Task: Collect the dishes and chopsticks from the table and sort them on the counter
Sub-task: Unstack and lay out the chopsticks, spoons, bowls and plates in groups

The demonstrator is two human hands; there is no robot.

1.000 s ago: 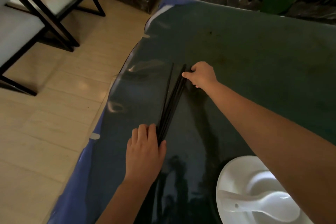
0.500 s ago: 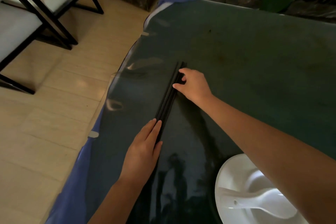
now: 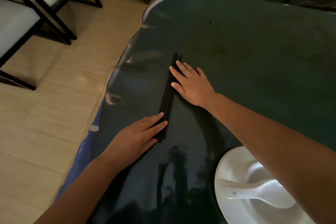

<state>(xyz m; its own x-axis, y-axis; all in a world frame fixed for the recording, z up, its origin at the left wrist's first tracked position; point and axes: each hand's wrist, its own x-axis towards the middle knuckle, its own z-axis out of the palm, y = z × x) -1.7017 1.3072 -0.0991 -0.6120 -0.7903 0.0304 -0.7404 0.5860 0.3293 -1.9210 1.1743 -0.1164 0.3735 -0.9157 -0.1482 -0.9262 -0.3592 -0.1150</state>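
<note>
Two hands press flat against one bundle of black chopsticks, fingers straight and gripping nothing. The left hand lies along the bundle's near end from about 8 o'clock; the right hand pushes against its far half from about 3 o'clock. The step in hand looks like squaring the sticks into a tight bundle before lifting. Next, I judge, one hand must curl round the whole bundle without letting sticks roll loose. The bundle lies on the dark tabletop, near its left edge. At 5 o'clock sits a white bowl holding a white spoon, not yet collected.
</note>
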